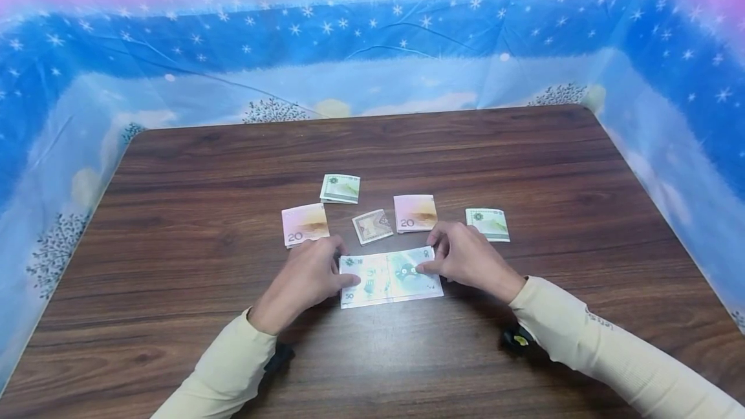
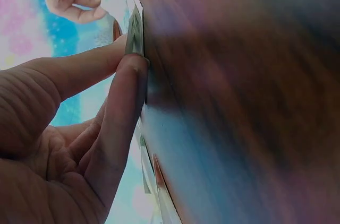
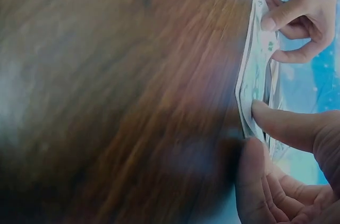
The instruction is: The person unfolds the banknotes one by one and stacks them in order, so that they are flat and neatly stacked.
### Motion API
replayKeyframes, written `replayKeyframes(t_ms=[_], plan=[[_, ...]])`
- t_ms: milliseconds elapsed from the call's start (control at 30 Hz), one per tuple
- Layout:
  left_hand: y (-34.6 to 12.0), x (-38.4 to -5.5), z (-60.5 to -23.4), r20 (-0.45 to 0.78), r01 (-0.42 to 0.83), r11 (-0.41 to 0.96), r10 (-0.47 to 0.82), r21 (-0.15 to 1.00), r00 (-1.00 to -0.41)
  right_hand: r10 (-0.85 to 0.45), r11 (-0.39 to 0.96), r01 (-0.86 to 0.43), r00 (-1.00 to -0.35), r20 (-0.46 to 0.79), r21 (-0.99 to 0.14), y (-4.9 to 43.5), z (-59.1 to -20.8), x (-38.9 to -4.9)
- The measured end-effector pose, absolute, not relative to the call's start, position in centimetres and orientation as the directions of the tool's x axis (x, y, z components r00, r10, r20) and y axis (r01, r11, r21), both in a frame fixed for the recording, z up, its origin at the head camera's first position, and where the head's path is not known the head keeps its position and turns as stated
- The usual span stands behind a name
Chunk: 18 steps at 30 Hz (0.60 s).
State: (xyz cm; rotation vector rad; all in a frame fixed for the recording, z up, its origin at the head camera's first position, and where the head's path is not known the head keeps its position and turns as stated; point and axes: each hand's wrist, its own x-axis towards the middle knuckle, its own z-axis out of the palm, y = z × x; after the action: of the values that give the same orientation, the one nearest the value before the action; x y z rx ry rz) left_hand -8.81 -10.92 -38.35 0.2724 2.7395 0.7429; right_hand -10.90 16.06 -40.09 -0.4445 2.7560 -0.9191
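Observation:
A pale green banknote marked 50 (image 1: 381, 286) lies spread lengthwise before the person, glare across its middle. The left hand (image 1: 307, 273) pinches its left end, thumb on the top face; in the left wrist view a folded edge (image 2: 135, 35) shows between thumb and finger. At the right end, the right hand (image 1: 470, 258) pinches the same note, its thumb on the printed side. The right wrist view shows the note (image 3: 254, 75) edge-on, slightly bent and layered, close over the table. Behind the left hand sits a folded pinkish 20 note (image 1: 305, 224).
Beyond the hands on the brown wooden table (image 1: 204, 180) lie a second folded 20 note (image 1: 415, 212), a small brownish folded note (image 1: 372, 227) and two folded green notes, one at the back (image 1: 340, 188), one by the right hand (image 1: 491, 225). A snowflake-patterned cloth (image 1: 372, 37) surrounds the table.

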Motion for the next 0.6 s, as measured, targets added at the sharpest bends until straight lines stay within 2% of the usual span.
replayKeyframes(t_ms=[267,600], plan=[[-11.0,-8.6,-38.3,-0.198,0.116,0.848,0.250,0.517,-0.948,-0.349,0.762,-0.240,-0.935,-0.068,-0.601,16.2,-40.1,-11.0],[-11.9,-9.0,-37.9,-0.150,0.104,0.702,0.291,0.705,-0.945,-0.322,0.741,-0.238,-0.946,-0.022,-0.628,16.6,-38.7,-13.2]])
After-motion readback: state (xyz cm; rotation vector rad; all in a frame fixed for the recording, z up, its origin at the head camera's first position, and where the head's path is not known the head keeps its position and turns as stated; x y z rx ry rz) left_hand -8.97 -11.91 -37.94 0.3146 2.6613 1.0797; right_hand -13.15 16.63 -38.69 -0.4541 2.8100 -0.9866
